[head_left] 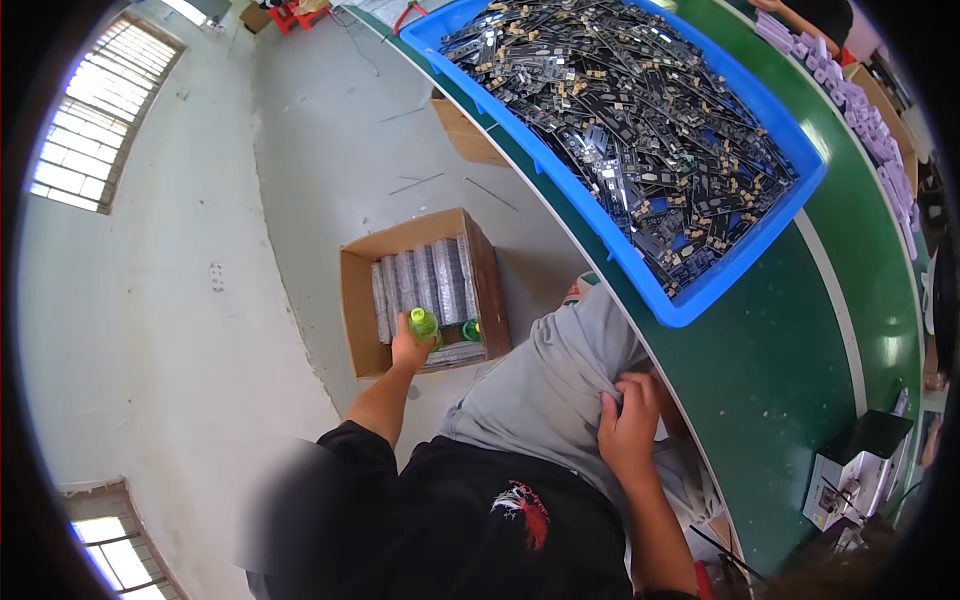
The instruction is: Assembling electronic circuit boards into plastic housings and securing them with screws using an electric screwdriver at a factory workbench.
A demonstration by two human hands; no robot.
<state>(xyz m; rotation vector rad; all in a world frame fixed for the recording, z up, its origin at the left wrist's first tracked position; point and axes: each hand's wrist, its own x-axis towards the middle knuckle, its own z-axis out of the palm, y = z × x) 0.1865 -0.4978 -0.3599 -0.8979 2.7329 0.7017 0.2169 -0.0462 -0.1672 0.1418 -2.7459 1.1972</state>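
Observation:
On the floor to the left stands an open cardboard box [354, 290]. Clear bubble-wrapped bundles [425, 280] stand in a row inside it. My left hand [409, 347] reaches to the box's near side, its fingers wrapped round a light green plastic bottle [423, 323] with a green cap. A second green item [470, 330], partly hidden, lies in the box beside the bottle. My right hand [628, 418] rests on the grey trousers [555, 375] over my thigh, its thumb apart from its loosely bent fingers.
A green worktable [745, 400] curves along my right. On it sits a blue tray [683, 312] heaped with dark circuit boards, with light purple pieces [870, 125] along the far edge. Another cardboard box [466, 135] stands under the table. Someone's arm [800, 25] shows at upper right.

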